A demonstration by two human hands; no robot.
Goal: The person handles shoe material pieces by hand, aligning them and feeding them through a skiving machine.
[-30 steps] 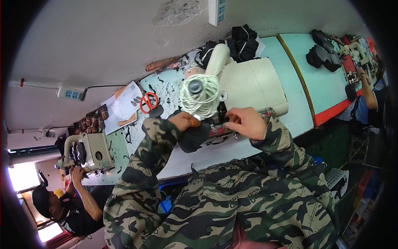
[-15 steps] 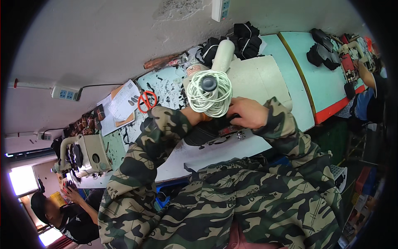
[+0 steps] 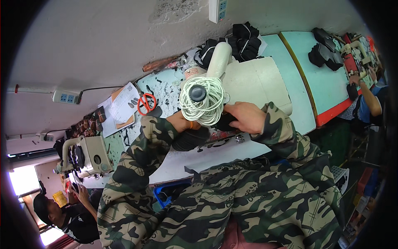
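Note:
A pale sewing machine [image 3: 219,60] stands before me, and a coil of white cord [image 3: 210,108] with a dark round knob hides much of its working end. Under it lies a black ribbed piece [image 3: 190,140], perhaps a shoe part, whose rounded end sticks out at the left. My left hand [image 3: 179,122] rests over that piece, its fingers hidden behind the coil. On the other side, my right hand [image 3: 247,117] has its thumb and bent forefinger closed on the dark material beside the machine's head.
Orange-handled scissors [image 3: 146,103] and paper sheets [image 3: 123,103] lie to the left among black scraps. Black bundles [image 3: 247,47] sit at the back. A blue bin [image 3: 162,197] is below the table edge. People work at machines [image 3: 89,155] on both sides.
My left hand and the black piece have moved left, and more of its ribbed end shows. The coil appears lower and further left in view. My right hand stays close by the machine.

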